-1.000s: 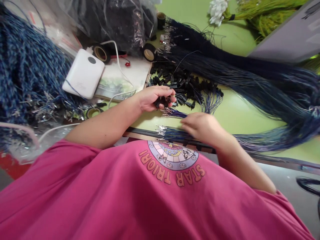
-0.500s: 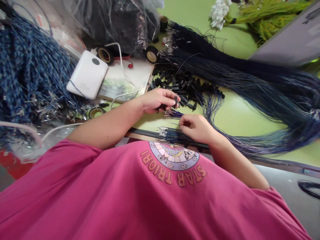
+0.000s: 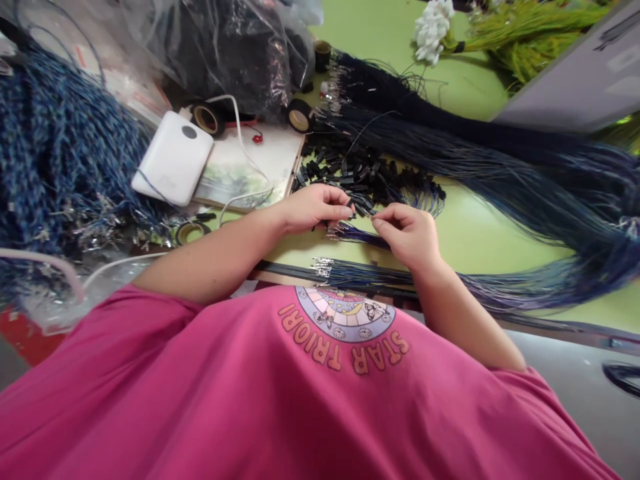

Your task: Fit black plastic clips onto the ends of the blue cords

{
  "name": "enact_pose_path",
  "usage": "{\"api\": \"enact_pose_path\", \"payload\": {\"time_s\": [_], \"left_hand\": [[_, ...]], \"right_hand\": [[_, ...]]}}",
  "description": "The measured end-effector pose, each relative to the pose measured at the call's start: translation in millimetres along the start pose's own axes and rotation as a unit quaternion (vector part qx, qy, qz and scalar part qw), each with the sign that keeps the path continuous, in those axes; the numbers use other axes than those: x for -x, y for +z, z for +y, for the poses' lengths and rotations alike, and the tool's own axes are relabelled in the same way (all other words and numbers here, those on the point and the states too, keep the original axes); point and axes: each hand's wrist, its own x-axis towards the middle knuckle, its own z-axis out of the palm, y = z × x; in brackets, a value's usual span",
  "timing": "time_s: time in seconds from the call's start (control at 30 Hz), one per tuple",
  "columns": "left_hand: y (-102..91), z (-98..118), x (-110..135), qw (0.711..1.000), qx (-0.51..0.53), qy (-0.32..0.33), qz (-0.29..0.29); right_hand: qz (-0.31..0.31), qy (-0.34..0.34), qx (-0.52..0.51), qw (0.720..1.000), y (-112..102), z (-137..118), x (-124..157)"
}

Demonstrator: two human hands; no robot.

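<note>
Between the thumb and fingers of my left hand [image 3: 320,208] is a small black connector housing [image 3: 351,207]. Facing it, my right hand [image 3: 411,233] pinches a thin wire [image 3: 371,215] whose end points at the housing; whether the tip is inside it I cannot tell. Just below my hands lies a small bunch of dark blue wires [image 3: 357,233] with metal terminals on the ends. Closer to my body, a second bundle of wires [image 3: 365,271] stretches to the right along the table edge. Behind my fingers is a heap of black connector housings [image 3: 367,170].
A thick dark wire bundle [image 3: 450,133] curves across the green table [image 3: 493,207]. On the left are a white power bank [image 3: 173,159] with a cable, tape rolls [image 3: 301,116] and twisted blue wires [image 3: 60,140]. Yellow wires [image 3: 540,40] lie at the far right, a plastic bag [image 3: 230,53] at the back.
My right hand has moved up from the near wire bundle, bringing a wire end to the black housing. My left hand stays nearly in place, still holding the housing.
</note>
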Motion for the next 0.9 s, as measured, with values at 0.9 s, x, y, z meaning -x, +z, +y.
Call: {"api": "enact_pose_path", "payload": {"time_s": [0.9], "left_hand": [[1.0,-10.1,-6.8,0.966,-0.216,0.111,0.094]], "right_hand": [[0.044,-0.161,0.230,0.959,15.6,17.1,7.0]]}}
